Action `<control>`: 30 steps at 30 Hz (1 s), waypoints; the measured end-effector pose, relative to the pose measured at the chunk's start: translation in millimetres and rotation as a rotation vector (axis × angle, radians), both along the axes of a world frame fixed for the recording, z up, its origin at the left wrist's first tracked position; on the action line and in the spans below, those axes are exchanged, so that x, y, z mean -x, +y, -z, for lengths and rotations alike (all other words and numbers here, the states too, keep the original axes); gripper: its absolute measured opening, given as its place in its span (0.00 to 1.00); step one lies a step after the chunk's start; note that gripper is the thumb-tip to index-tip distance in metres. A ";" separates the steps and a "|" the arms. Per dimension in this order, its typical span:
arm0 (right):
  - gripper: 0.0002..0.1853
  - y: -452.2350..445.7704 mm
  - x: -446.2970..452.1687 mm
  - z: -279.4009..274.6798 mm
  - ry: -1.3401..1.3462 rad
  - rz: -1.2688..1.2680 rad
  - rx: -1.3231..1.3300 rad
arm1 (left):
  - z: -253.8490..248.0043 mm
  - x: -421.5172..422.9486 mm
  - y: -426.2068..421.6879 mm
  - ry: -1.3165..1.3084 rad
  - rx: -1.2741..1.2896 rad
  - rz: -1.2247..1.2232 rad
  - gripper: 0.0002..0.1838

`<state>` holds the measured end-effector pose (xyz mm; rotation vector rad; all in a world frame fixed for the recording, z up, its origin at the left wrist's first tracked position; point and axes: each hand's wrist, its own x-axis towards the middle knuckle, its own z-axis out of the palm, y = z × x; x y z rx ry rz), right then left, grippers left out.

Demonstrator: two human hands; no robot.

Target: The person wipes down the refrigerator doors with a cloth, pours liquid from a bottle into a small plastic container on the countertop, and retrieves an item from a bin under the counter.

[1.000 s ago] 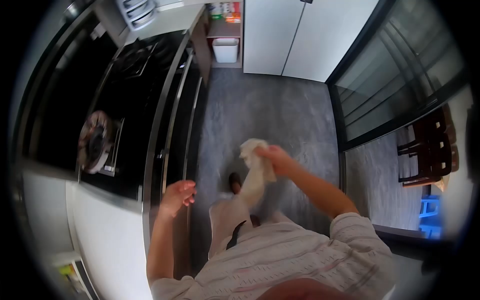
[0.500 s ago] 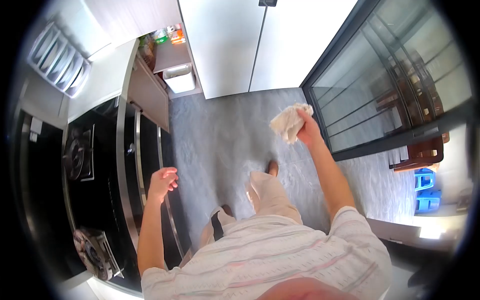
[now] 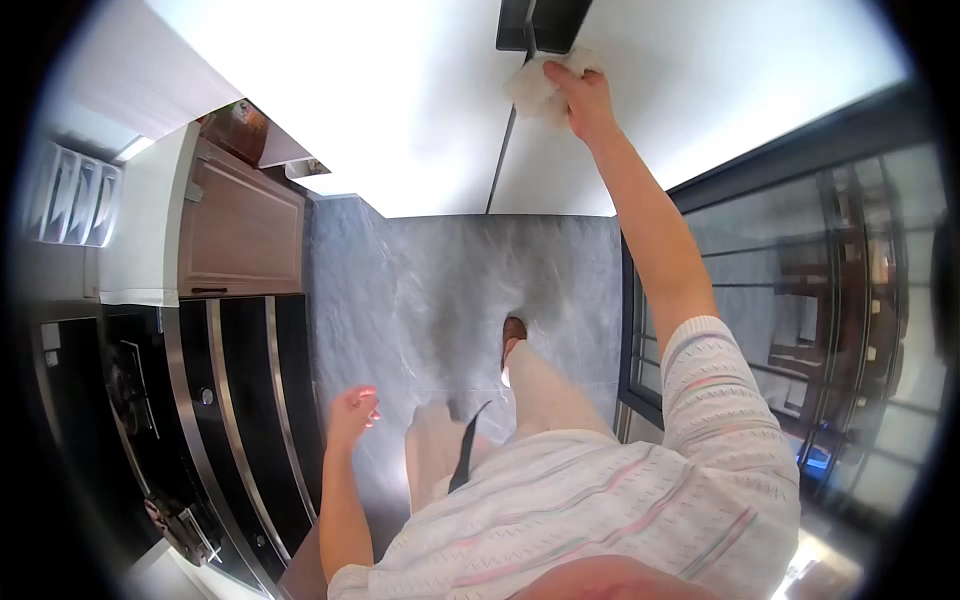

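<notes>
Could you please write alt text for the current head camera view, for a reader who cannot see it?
The wearer's right hand holds a pale cloth at white cabinet doors, by their dark handle. The left hand hangs empty over a grey floor, with black unit fronts to its left.

open floor [image 3: 400, 290], counter [image 3: 147, 235] left, glass panel [image 3: 740, 250] right

Right hand [image 3: 588, 100] has brought cloth [image 3: 534, 92] up to white doors [image 3: 410, 110].

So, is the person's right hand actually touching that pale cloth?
Touching: the head view shows the right hand holding the pale cloth, with fingers lying on it.
</notes>
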<state>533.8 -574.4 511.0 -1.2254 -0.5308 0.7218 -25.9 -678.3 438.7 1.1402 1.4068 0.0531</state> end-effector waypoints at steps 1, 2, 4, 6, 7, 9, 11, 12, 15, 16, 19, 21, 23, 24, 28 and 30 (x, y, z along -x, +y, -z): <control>0.13 -1.2 2.0 3.9 -0.051 -0.036 0.023 | -2.9 -13.3 -0.4 0.013 -0.002 0.021 0.16; 0.13 -2.6 -2.9 10.8 -0.104 -0.077 0.052 | -2.3 -24.4 -2.2 0.035 0.013 0.001 0.15; 0.11 -1.9 -15.3 57.9 -0.324 -0.061 0.256 | -4.5 -27.8 -0.3 0.082 0.015 -0.027 0.15; 0.12 -5.3 -14.0 95.6 -0.620 -0.063 0.362 | -6.9 -27.3 -1.0 0.097 -0.011 -0.032 0.15; 0.13 -4.4 -12.8 100.2 -0.535 -0.058 0.339 | -8.3 -21.4 -2.5 0.101 -0.030 -0.036 0.15; 0.15 -5.2 -17.3 103.9 -0.372 -0.038 0.313 | -7.5 -14.6 -1.5 0.131 -0.035 -0.051 0.15; 0.13 -12.2 -8.9 -3.1 -0.293 -0.058 0.389 | 3.3 -16.3 -8.6 0.125 -0.024 -0.082 0.15; 0.13 -13.9 -3.7 -40.2 -0.245 -0.064 0.427 | 8.5 -15.7 -9.6 0.123 -0.018 -0.098 0.15; 0.13 -13.1 -15.9 -42.6 -0.353 -0.092 0.223 | 21.8 -18.6 -13.4 0.098 0.000 -0.083 0.15; 0.13 -11.9 -12.2 -38.9 -0.350 -0.087 0.057 | 25.9 -23.2 -17.0 0.080 0.006 -0.083 0.15; 0.14 -18.3 -27.8 -8.1 -0.571 -0.195 0.322 | 21.9 -24.2 -25.9 0.083 -0.026 -0.098 0.15; 0.14 -26.8 -43.2 47.5 -0.951 -0.187 0.305 | 20.6 -21.5 -34.5 0.117 -0.052 -0.112 0.16; 0.15 -17.6 -49.5 59.0 -0.999 -0.190 0.357 | 20.5 -20.9 -41.6 0.140 -0.064 -0.136 0.17; 0.15 -22.7 -46.9 49.9 -0.849 -0.193 0.449 | 21.2 -17.3 -49.6 0.149 -0.049 -0.129 0.17; 0.14 -16.1 -45.2 -55.4 -0.492 -0.289 0.388 | 19.9 -45.0 -62.4 0.140 -0.019 -0.166 0.16; 0.15 -5.8 -58.3 -9.3 -0.797 -0.251 0.273 | 23.8 -64.9 -58.0 0.097 -0.017 -0.150 0.16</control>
